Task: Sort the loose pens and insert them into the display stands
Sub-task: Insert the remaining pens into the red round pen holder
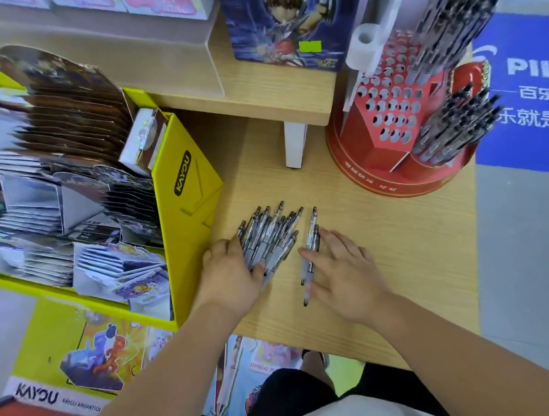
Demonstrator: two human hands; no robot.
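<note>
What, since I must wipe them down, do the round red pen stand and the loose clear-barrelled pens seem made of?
Round red pen stand: probably printed cardboard, matte; folded panels and punched holes show. Loose clear-barrelled pens: seemingly glossy transparent plastic, grey grips perhaps rubber; blur leaves that open.

Bright even light, blurred warped edges

We see pale wood-grain worktop [383, 232] | raised wooden shelf on a white leg [258, 97] at its back | smooth grey floor [526, 253] right, bearing blue white-lettered floor sticker [520, 90] | bright, even light
</note>
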